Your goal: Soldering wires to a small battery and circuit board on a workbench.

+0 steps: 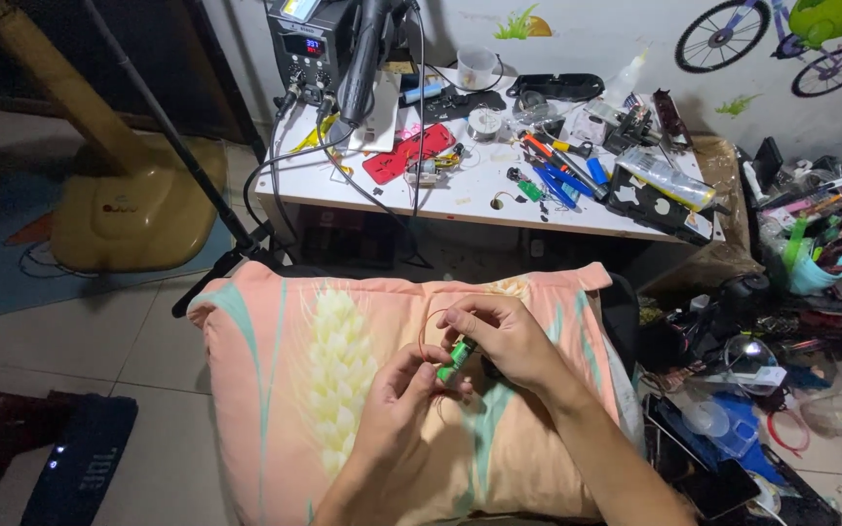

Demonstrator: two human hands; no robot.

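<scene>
We see both hands meeting over the middle of a peach pillow (294, 390), fingers pinched on one small green part (456, 360). The left hand (403, 394) nips its lower end between thumb and forefinger; the right hand (504, 336) closes on the upper end from above, its fingers curled tight. A thin reddish wire (425, 329) loops out from the part toward the pillow's far edge, and we judge the two-ended grip keeps the part steady while the wire hangs free. The pillow seems to serve as a soft rest under the wrists.

Around the hands the pillow offers open cloth on the left side and toward its near edge; its right edge lies close to the right forearm. Beyond the far edge stands a white table (479, 206), crowded with tools, with a soldering station (309, 44) at its far left corner. Clutter (811, 253) fills the floor past the pillow's right edge.
</scene>
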